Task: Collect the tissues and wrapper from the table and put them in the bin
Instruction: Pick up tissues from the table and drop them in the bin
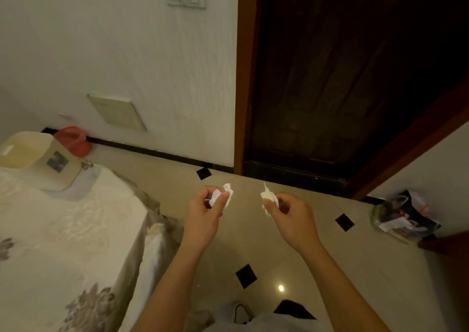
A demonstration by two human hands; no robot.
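Crumpled paper tissue [223, 196]; glossy tiled floor [291, 268]; patterned cloth table cover [63, 230]; bin [38, 159] probably plastic.

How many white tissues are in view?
2. One tissue is pinched in the left grip; the other tissue is pinched in the right grip. More could be hidden within either grip.

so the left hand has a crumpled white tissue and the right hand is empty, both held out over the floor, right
Not quite. The right hand is not empty: it pinches a second white tissue. The rest holds: the left hand grips a crumpled white tissue, and both are held out over the floor. The head view shows this.
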